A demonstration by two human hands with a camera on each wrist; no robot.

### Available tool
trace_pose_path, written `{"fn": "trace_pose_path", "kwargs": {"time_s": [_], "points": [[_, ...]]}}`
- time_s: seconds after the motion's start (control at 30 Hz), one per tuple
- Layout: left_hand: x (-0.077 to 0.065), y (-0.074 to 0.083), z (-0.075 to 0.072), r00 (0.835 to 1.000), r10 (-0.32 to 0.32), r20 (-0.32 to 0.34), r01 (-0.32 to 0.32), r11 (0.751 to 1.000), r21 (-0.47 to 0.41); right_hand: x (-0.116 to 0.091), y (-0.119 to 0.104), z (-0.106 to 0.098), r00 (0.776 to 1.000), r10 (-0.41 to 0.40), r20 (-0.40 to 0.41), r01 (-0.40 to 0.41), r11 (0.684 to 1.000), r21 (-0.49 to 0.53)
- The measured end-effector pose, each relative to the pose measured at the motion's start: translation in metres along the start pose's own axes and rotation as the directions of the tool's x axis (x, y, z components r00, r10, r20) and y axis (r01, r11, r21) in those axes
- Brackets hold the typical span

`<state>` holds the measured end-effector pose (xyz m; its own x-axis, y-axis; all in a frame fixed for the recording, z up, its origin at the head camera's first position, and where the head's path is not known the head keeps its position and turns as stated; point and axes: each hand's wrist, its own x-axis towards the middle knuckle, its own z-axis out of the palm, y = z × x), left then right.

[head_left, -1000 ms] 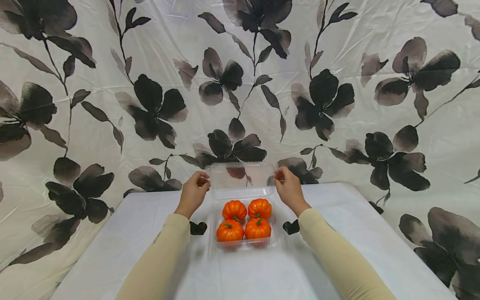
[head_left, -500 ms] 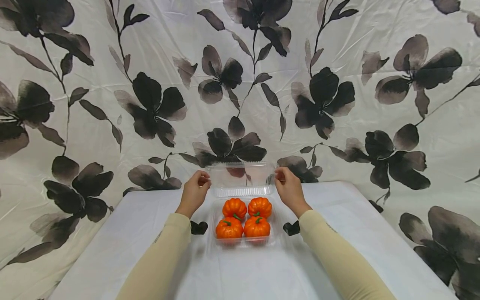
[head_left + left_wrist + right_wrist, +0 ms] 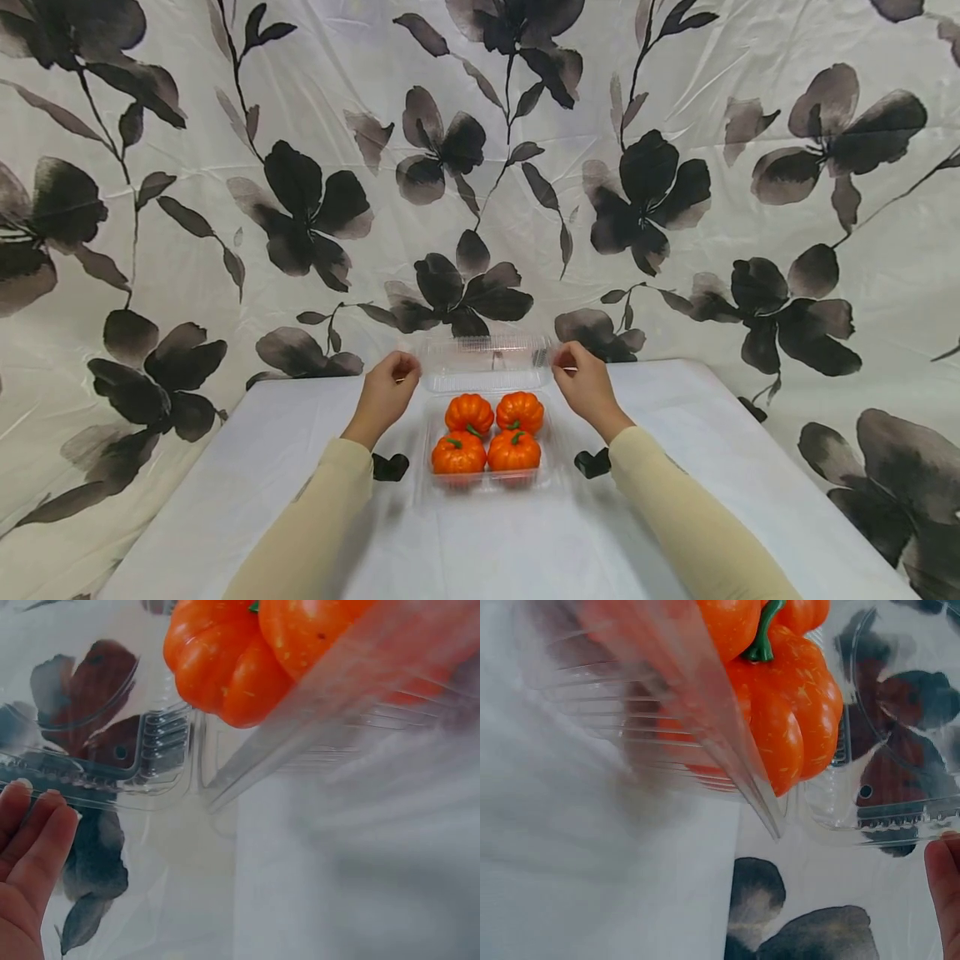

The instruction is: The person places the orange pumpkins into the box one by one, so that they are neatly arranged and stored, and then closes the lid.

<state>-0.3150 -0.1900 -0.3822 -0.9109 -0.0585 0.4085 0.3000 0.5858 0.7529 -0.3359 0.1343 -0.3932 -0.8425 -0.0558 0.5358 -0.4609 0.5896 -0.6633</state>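
Observation:
A clear plastic clamshell box (image 3: 487,488) stands on the table with its hinged lid (image 3: 480,367) raised at the far side. Several small orange pumpkins (image 3: 458,455) with green stems sit in its base in two rows. My left hand (image 3: 386,392) pinches the lid's left edge; in the left wrist view its fingers (image 3: 41,855) meet the rim, with the thumb out of sight. On the opposite edge, my right hand (image 3: 588,390) pinches the lid between thumb and fingers. Only a fingertip of that hand (image 3: 946,881) shows at the rim in the right wrist view.
A white cloth covers the table (image 3: 480,550). Behind it hangs a pale curtain (image 3: 555,292) with dark printed flowers. Black wrist devices (image 3: 390,467) show beneath both forearms.
The lid's upper edge has come lower and tilted towards me. Both hands have moved slightly down with it, and the forearms sit a little wider apart. The pumpkins stay in the base.

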Motion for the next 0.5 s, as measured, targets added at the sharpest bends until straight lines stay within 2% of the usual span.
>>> {"fn": "trace_pose_path", "kwargs": {"time_s": [0.23,0.5], "points": [[-0.012,-0.004,-0.004,0.999,0.035,0.019,-0.035,0.999,0.017,-0.009,0.003,-0.004,0.998,0.019,0.067,-0.02,1.0,0.012],[-0.026,-0.009,-0.008,0.995,0.047,0.09,-0.052,0.997,0.06,-0.024,0.009,-0.009,0.99,-0.006,0.138,0.006,1.0,-0.003]]}}
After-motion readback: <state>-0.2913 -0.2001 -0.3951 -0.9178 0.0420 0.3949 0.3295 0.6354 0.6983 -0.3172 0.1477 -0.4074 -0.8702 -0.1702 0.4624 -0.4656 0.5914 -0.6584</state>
